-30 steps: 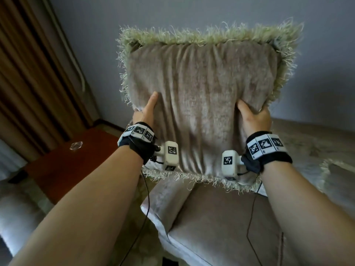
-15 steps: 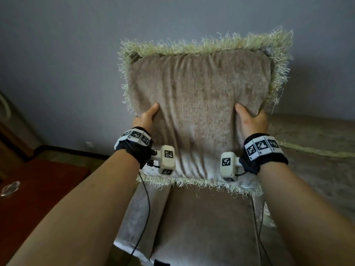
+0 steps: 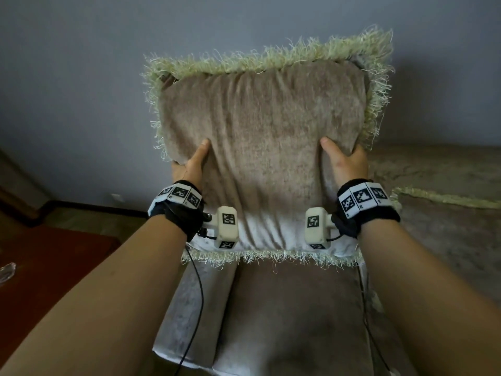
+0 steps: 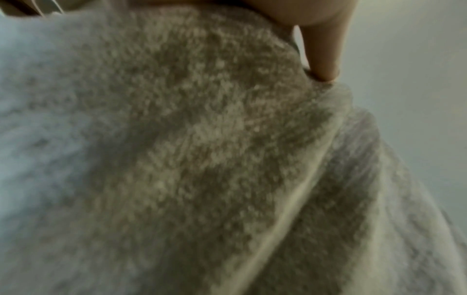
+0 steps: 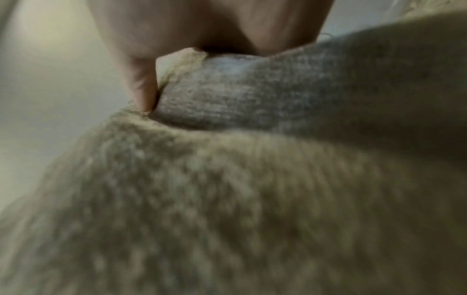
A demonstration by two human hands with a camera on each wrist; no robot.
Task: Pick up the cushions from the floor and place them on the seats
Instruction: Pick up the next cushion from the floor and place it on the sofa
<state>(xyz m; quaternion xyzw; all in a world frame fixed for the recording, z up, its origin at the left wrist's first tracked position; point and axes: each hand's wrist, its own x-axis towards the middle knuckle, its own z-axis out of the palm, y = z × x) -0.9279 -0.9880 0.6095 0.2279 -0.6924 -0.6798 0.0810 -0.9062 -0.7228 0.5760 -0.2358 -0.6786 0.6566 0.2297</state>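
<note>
I hold a square beige cushion (image 3: 260,147) with a pale green shaggy fringe upright in the air, above a beige armchair seat (image 3: 292,316). My left hand (image 3: 189,164) grips its left edge, thumb pressed on the front face. My right hand (image 3: 347,164) grips its right edge the same way. The fingers of both hands are hidden behind the cushion. In both wrist views the cushion fabric (image 4: 192,151) (image 5: 227,199) fills the frame, with a thumb (image 4: 323,51) (image 5: 141,87) dug into it.
A grey wall (image 3: 81,77) rises behind the chair. A longer beige sofa seat (image 3: 439,213) with a fringed trim extends to the right. A dark red wooden table (image 3: 48,272) with a small glass object (image 3: 6,270) stands at the left, beside a dark skirting board.
The view has swung right, away from the curtains and table, and now centres on the armchair. The cushion stays upright in the same two-handed grip, slightly lower over the seat.
</note>
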